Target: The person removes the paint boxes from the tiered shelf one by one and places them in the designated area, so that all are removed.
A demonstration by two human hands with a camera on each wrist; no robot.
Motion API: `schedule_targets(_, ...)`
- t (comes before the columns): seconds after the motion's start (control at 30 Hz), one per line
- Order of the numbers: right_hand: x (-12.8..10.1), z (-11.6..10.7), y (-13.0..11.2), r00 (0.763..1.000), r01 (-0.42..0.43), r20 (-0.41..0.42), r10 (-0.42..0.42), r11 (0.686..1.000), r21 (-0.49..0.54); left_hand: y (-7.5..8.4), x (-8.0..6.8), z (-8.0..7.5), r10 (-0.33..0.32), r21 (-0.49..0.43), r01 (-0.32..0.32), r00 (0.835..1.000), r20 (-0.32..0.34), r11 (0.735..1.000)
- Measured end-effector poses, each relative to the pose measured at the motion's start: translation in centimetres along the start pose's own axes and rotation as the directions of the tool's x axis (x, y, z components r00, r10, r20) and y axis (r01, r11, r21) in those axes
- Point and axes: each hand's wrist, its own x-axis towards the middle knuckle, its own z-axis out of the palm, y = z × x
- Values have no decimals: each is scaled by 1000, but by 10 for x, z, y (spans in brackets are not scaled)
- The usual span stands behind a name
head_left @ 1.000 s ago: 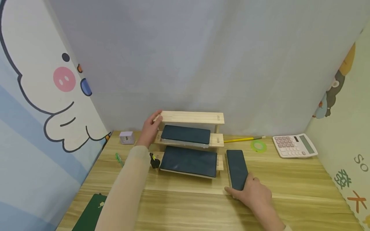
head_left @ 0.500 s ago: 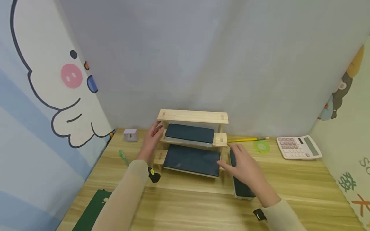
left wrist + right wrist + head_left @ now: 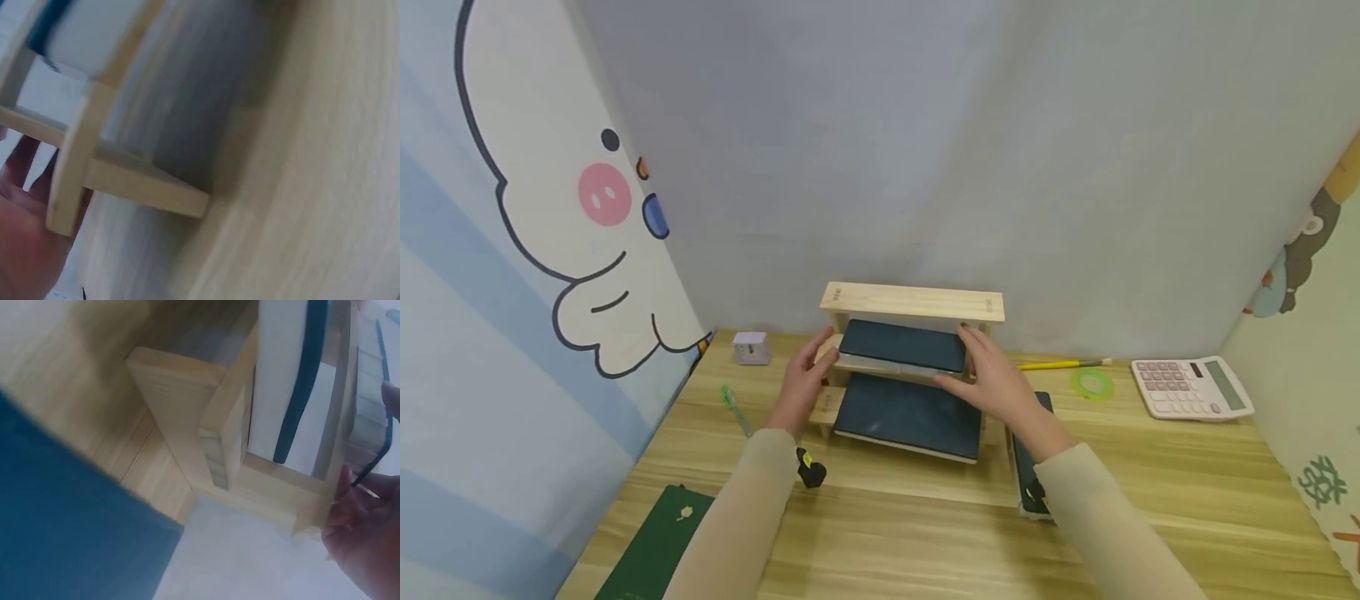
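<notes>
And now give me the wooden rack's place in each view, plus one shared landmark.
Head: the wooden rack stands just below centre, between the left hand and right hand.
Left wrist: left side, cut off by the top and left edges.
Right wrist: centre to right, cut off at the top.
Shared landmark: the dark-covered lower notebook.

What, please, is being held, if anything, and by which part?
The right hand holds the upper notebook by its right end; with the left hand, it's unclear.
</notes>
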Motion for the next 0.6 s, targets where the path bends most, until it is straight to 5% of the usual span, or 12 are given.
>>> schedule_targets(0.3, 9, -1, 3, 997, -59, 45, 55, 994, 91, -9, 5, 0, 94, 7, -94, 995, -17, 996)
schedule_targets(0.47, 9, -4, 2, 998, -39, 57, 35, 997, 64, 7, -3, 1, 69, -10, -69, 998, -8, 998)
schedule_targets(0.6, 6, -7, 1, 998, -37, 61, 35, 999, 39, -1, 1, 1, 68, -7, -69, 997, -19, 998)
